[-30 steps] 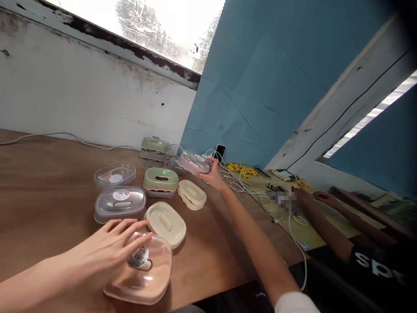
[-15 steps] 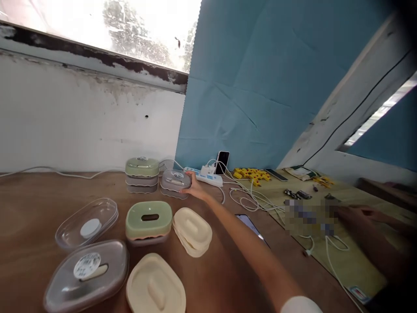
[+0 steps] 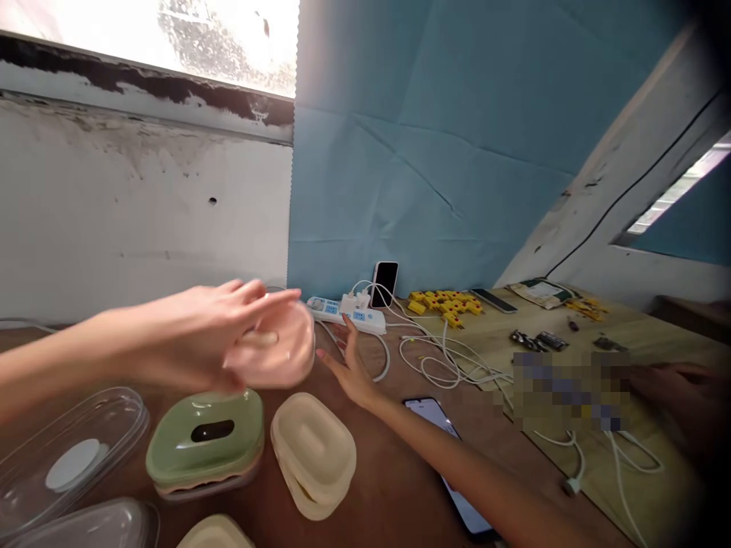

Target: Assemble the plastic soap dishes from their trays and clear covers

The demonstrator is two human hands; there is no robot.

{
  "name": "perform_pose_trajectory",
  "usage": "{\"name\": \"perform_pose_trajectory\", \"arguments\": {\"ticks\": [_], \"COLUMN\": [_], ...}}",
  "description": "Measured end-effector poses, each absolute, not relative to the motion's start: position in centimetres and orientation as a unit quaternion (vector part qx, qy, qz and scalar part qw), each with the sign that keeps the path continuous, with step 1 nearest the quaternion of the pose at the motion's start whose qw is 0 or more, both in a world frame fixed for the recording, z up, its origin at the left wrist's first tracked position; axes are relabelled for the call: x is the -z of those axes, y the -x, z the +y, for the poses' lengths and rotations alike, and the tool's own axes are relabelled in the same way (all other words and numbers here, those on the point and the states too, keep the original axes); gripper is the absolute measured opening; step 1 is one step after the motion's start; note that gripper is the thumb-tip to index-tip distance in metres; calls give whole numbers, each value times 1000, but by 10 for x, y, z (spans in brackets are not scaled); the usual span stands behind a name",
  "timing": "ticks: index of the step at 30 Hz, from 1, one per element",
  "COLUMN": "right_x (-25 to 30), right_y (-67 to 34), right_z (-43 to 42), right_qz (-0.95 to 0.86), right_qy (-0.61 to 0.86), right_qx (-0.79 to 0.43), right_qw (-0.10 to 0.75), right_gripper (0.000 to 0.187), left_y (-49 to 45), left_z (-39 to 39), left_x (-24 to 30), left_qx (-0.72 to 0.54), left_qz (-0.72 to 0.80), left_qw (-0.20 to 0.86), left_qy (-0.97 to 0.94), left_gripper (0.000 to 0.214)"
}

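My left hand (image 3: pixel 197 342) is raised above the brown table (image 3: pixel 394 487), fingers closed on a pink container (image 3: pixel 277 352) held tilted in the air. Just past it my right hand (image 3: pixel 346 365) is stretched out open, palm up, holding nothing, right beside the pink container. Below the left hand a green lidded box (image 3: pixel 205 441) sits on the table, with stacked cream lids (image 3: pixel 314 449) to its right. A clear lid (image 3: pixel 68 449) with a white sticker lies at the far left.
A white power strip (image 3: pixel 346 310) with cables, a phone standing upright (image 3: pixel 385 284) and a phone lying flat (image 3: pixel 451 457) are near my right arm. Yellow parts (image 3: pixel 442 303) lie on a yellow-green mat. Another person's hand (image 3: pixel 679 380) is at the right. A blue sheet hangs behind.
My left hand has come up into view carrying the pink container. My right hand has let go of the grey lidded box at the back and drawn back open; the view has shifted right.
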State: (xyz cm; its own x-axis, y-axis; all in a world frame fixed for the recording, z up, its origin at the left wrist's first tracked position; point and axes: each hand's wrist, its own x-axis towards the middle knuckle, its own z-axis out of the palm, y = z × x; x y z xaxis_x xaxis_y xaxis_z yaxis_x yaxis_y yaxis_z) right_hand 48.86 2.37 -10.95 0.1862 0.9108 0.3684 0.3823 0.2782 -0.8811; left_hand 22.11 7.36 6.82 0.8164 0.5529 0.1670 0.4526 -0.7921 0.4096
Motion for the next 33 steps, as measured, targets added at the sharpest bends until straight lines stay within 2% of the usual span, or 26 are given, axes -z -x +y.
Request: {"name": "perform_pose_trajectory", "arguments": {"ticks": [2,3,7,13,17,21,24,28,30,33], "right_x": [104,101,89,70,69,64,58,55,55,56], "right_y": [-492,-493,-499,-498,-494,-494,-497,-497,-487,-452], "right_z": [19,20,38,70,73,62,47,17,-7,-56], "right_qz": [-573,-564,-543,-571,-580,-576,-537,-445,-421,-470], "right_qy": [556,559,562,524,501,515,554,639,656,629], "right_qx": [-240,-242,-284,-390,-415,-407,-392,-297,-240,-174], "right_qw": [553,557,555,498,491,487,501,553,579,594], "right_gripper": [82,81,84,104,112,114,105,79,61,41], "left_y": [-260,-276,-308,-309,-307,-282,-244,-182,-155,-121], "left_z": [106,120,154,167,162,135,101,40,11,-21], "left_x": [-81,-81,-57,-24,-36,-68,-86,-74,-54,-18], "left_qx": [8,44,112,122,77,-68,-183,-355,-355,-283], "left_qz": [265,274,291,291,273,238,225,223,218,213], "left_qw": [-3,-37,-15,53,-15,-84,-127,-189,-175,-124], "left_qy": [-964,-960,-950,-947,-959,-965,-948,-888,-892,-927], "left_gripper": [109,110,112,123,136,140,119,47,26,20]}}
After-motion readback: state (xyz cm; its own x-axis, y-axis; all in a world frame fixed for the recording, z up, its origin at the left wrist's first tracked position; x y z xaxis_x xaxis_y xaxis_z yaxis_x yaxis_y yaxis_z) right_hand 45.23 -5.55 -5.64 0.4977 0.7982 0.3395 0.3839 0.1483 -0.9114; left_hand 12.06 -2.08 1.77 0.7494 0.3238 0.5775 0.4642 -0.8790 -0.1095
